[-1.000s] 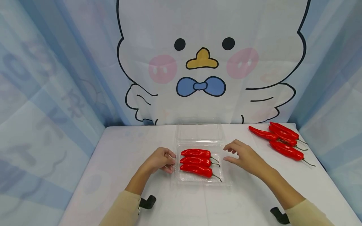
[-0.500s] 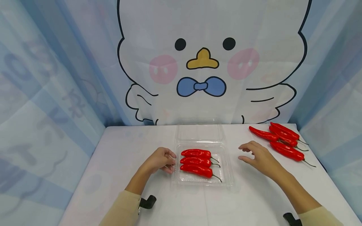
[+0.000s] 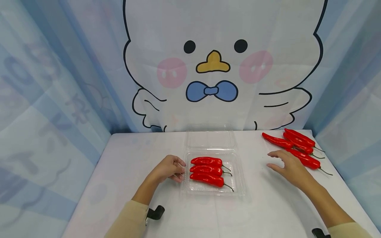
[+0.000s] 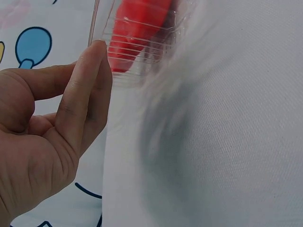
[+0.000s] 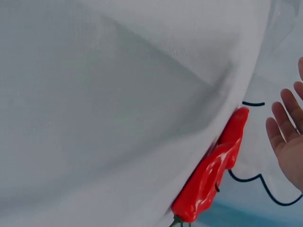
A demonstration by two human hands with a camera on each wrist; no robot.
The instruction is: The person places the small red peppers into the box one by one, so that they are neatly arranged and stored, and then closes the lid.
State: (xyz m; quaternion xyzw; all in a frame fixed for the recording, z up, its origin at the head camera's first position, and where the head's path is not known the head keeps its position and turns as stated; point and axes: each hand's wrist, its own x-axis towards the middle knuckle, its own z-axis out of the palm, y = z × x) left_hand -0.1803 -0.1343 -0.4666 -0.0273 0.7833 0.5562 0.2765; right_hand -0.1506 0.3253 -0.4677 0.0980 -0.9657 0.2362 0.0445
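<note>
A clear plastic clamshell box (image 3: 238, 178) lies on the table with its lid (image 3: 209, 140) folded back, away from the person. Inside it three red chili peppers (image 3: 206, 170) lie side by side, stems to the right. At the box's left edge the left hand (image 3: 169, 168) pinches the rim; the left wrist view has its fingertips (image 4: 98, 47) on that edge, the thumb tip hidden. The right hand (image 3: 293, 168) hovers empty, fingers spread from the thumb, just left of and partly in front of several more red chili peppers (image 3: 300, 145). The right wrist view shows these peppers (image 5: 208, 175) beyond the table surface.
The white table (image 3: 125, 211) ends at a backdrop curtain (image 3: 214, 112) with a cartoon chick. Blue-and-white curtains (image 3: 53, 132) close in both sides. Black wrist mounts (image 3: 155, 212) stick out from the sleeves.
The right hand has moved right, from beside the box to the pepper pile, its fingers still apart. The left hand and the box have stayed in place.
</note>
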